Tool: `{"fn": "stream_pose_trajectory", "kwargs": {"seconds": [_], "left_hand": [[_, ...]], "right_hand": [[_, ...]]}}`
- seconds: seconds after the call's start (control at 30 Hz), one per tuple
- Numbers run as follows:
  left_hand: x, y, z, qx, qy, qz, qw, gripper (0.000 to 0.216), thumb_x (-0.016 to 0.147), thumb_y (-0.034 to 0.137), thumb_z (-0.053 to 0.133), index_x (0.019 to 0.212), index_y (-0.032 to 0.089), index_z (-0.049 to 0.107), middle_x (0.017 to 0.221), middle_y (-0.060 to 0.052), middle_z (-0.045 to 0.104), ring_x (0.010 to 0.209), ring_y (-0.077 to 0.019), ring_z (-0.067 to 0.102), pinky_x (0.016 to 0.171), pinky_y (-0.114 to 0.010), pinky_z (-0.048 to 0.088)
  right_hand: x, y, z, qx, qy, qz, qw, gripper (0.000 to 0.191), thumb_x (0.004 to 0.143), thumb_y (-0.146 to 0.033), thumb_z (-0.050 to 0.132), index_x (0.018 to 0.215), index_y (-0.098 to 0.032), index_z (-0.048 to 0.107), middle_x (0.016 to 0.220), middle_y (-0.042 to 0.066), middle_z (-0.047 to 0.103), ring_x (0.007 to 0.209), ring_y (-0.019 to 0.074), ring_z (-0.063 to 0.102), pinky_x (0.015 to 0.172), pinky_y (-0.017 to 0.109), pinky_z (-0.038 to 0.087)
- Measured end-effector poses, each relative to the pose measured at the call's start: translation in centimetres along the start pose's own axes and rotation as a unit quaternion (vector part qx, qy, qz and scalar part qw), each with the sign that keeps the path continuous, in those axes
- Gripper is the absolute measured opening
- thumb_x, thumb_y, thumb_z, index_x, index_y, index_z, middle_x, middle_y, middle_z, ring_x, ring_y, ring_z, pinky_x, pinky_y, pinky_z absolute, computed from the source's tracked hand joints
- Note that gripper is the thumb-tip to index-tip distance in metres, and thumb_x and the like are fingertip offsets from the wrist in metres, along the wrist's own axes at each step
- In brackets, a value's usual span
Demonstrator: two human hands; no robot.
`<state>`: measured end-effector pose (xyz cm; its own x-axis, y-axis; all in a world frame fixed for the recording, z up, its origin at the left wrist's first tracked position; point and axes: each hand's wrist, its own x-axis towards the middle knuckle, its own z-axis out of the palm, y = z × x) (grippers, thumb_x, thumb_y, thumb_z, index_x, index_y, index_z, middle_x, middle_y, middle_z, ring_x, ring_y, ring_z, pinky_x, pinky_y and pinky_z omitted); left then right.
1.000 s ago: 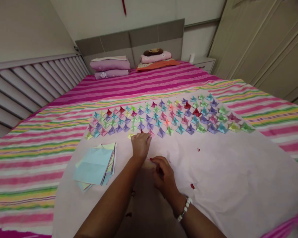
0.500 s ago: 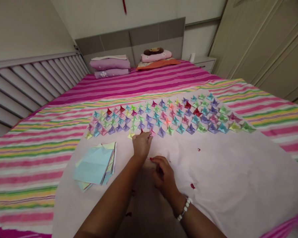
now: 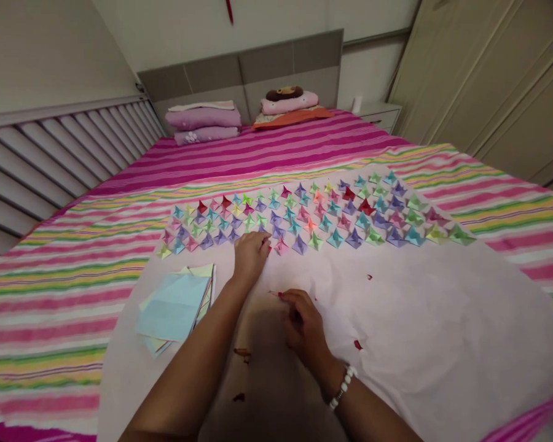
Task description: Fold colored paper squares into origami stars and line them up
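Note:
Several rows of small folded paper cranes in many colours stand on a pale sheet. My left hand is over the front row, its fingers curled together. Bits of a red paper crane show at its fingertips, and the hand covers the rest. To the right of that hand stands a pink paper crane. Nearer to me, my right hand is closed just above the sheet. A small red scrap is at its index fingertip, with a thin line reaching left.
A stack of square paper, light blue on top, lies left of my left forearm. Red scraps are scattered on the sheet. Around it spreads a striped bedspread. Folded bedding sits by the headboard.
My left hand has shifted left along the front row, uncovering the pink crane. More of the scraps beside my left forearm show. My right hand has hardly moved.

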<state>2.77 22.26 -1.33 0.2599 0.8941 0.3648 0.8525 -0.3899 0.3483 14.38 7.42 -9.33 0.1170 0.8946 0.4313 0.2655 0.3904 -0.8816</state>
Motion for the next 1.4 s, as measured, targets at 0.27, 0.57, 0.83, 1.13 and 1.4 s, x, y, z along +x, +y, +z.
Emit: {"fn": "stream_pose_trajectory", "kwargs": {"seconds": [0.27, 0.57, 0.83, 1.13, 1.4], "left_hand": [[4.6, 0.3, 0.4, 0.043, -0.088, 0.051, 0.994, 0.021, 0.077, 0.014, 0.06, 0.089, 0.025, 0.074, 0.095, -0.007, 0.07, 0.097, -0.0271, 0.057, 0.088, -0.042, 0.037], [6.7, 0.1, 1.9, 0.054, -0.133, 0.079, 0.986, 0.016, 0.074, 0.015, 0.064, 0.08, 0.026, 0.074, 0.094, -0.005, 0.069, 0.098, -0.0273, 0.055, 0.087, -0.043, 0.034], [7.5, -0.7, 1.6, 0.054, -0.155, 0.105, 0.981, 0.016, 0.077, 0.016, 0.061, 0.078, 0.026, 0.073, 0.094, -0.004, 0.069, 0.097, -0.0255, 0.055, 0.086, -0.042, 0.031], [7.4, -1.5, 1.2, 0.039, -0.172, 0.134, 0.975, 0.019, 0.078, 0.014, 0.059, 0.08, 0.027, 0.073, 0.096, -0.003, 0.07, 0.099, -0.0235, 0.057, 0.09, -0.041, 0.028], [7.0, -1.5, 0.4, 0.014, -0.133, 0.105, 0.985, 0.022, 0.074, 0.012, 0.062, 0.087, 0.027, 0.072, 0.096, -0.003, 0.07, 0.096, -0.023, 0.059, 0.091, -0.041, 0.032]], "right_hand": [[0.1, 0.0, 0.0, 0.0, 0.006, -0.011, 1.0, 0.041, 0.071, -0.003, 0.049, 0.107, -0.022, 0.057, 0.106, 0.007, 0.057, 0.062, 0.0124, 0.051, 0.057, 0.026, 0.045], [0.2, 0.0, 0.0, -0.007, 0.006, -0.012, 1.0, 0.041, 0.07, -0.003, 0.049, 0.105, -0.022, 0.057, 0.104, 0.008, 0.058, 0.062, 0.0127, 0.052, 0.054, 0.026, 0.044], [0.4, -0.3, -0.2, -0.016, 0.009, -0.02, 1.0, 0.038, 0.071, -0.005, 0.05, 0.105, -0.022, 0.056, 0.103, 0.008, 0.059, 0.069, 0.0151, 0.057, 0.055, 0.026, 0.046], [0.5, -0.3, -0.2, -0.025, 0.008, -0.02, 0.999, 0.038, 0.071, -0.004, 0.05, 0.105, -0.022, 0.057, 0.103, 0.008, 0.059, 0.068, 0.015, 0.058, 0.055, 0.026, 0.047], [0.4, -0.1, -0.2, -0.017, 0.007, -0.022, 1.0, 0.037, 0.073, -0.005, 0.05, 0.105, -0.022, 0.056, 0.103, 0.009, 0.059, 0.073, 0.0164, 0.059, 0.057, 0.027, 0.048]]}}
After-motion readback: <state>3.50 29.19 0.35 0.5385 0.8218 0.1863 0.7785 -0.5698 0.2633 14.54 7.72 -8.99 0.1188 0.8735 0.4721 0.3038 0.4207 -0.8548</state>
